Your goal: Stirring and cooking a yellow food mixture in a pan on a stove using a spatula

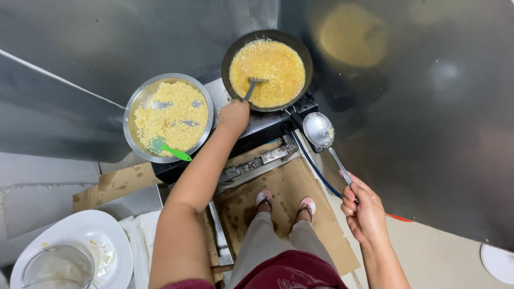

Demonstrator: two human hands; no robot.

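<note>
Pan (267,72) sits on the burner (262,126) against the steel wall, full almost to the rim with a yellow, wet, grainy mix. My left hand (234,116) has its grip clamped on the handle of a spatula (251,87) whose blade lies in the mix near the middle. My right hand (365,211) is off to the side, well apart from the pan, its grip closed round the handle of a big ladle (319,130); the bowl of it hangs over the burner's right edge and bits of mix cling to it.

The mix lies so close to the rim that, I judge, a hard push of the spatula can slop it over onto the burner or onto my wrist, which hangs just at the pan's near edge. Heat there could scald me. The ladle may drip on the cardboard (289,192) and near my sandalled feet (284,200) below. A blue hose (316,171) runs down past the ladle's handle; a careless swing might snag it. The bowl (142,101) of drier mix, with a green-handled tool (170,148) in it, stands just left of my forearm, and an elbow nudge could shift it.
</note>
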